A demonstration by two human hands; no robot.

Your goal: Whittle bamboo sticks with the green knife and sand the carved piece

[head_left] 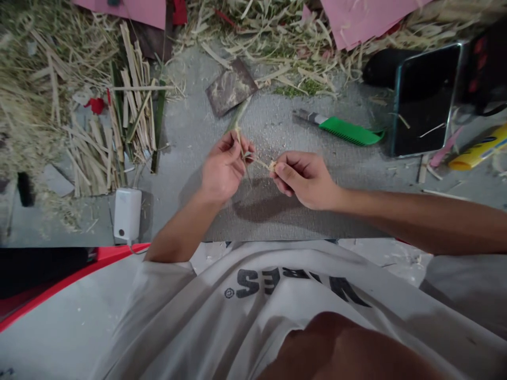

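Note:
My left hand is closed in a pinch around a thin, pale green strip that looks like split bamboo. One end of the strip points up toward a dark, flat rectangular piece dusted with shavings. Between my hands run fine pale fibres. My right hand pinches a small tan, frayed bundle where these fibres end, thumb on top. Both hands hover over the grey tabletop. Beyond my right hand lies a green-handled knife.
Bamboo sticks are piled at left beside a white adapter with a cable. Shavings and pink sheets cover the far side. On the right lie a phone and a yellow tube.

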